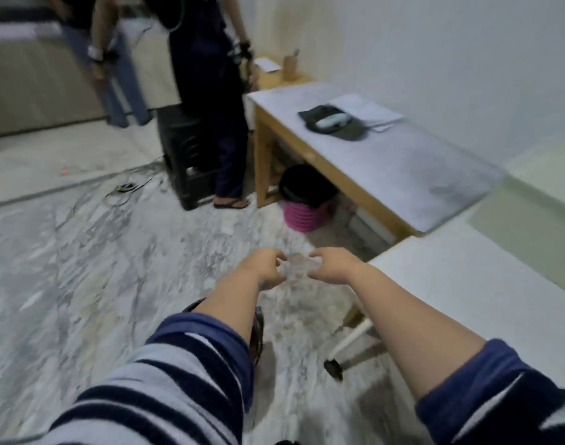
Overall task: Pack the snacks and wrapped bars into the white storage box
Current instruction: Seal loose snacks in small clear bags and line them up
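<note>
Head view, left hand (268,268) and right hand (331,264) outstretched over marble floor (82,268), fingers loosely curled, grasping nothing

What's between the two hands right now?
Head view: a small, clear, blurry thing sits between the left hand and right hand; both sets of fingers curl toward it. What it is cannot be told.
</note>
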Tool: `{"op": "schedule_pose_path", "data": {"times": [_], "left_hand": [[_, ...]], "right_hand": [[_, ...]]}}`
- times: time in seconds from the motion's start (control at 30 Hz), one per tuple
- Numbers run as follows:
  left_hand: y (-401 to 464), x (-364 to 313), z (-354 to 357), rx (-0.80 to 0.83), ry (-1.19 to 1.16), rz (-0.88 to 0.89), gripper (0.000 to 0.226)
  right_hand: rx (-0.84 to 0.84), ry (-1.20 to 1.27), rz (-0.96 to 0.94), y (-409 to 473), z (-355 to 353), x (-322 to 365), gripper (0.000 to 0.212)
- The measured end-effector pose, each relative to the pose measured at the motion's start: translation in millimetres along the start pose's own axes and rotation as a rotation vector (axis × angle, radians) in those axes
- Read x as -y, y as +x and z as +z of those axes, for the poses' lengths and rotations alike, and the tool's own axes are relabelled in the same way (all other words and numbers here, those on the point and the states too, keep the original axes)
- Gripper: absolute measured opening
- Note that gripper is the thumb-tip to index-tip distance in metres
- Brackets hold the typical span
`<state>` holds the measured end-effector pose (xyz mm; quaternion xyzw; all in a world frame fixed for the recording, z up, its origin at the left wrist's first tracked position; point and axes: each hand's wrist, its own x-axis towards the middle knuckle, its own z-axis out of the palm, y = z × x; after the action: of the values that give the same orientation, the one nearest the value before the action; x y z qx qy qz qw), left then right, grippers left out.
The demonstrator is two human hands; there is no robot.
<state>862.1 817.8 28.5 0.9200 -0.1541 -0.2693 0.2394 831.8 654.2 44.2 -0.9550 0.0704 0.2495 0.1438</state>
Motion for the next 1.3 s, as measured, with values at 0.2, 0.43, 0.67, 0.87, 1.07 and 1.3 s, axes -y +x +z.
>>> {"op": "schedule_pose_path", "data": {"times": [0.2,0.43,0.67,0.87,1.07,1.3], "left_hand": [[-7,-108,28,0.072,0.155,0.312,0.046],[-39,-228,106,0.244,0.249,0.566,0.044],[-100,-332,206,0.369,0.333,0.798,0.042],[-148,-414,294,0.393,0.374,0.893,0.044],[-190,-482,377,0.43,0.374,0.937,0.042],[-190,-535,438,0.517,0.384,0.887,0.041]], "right_hand": [[-0.165,0.171,0.285,-108,-15,-84,0.055],[-0.266,0.347,0.609,-237,14,-174,0.053],[-0.289,0.4,0.801,-359,49,-256,0.054],[-0.319,0.44,0.877,-447,81,-337,0.052],[-0.323,0.468,0.926,-520,112,-413,0.054],[-0.371,0.554,0.964,-558,130,-476,0.052]]}}
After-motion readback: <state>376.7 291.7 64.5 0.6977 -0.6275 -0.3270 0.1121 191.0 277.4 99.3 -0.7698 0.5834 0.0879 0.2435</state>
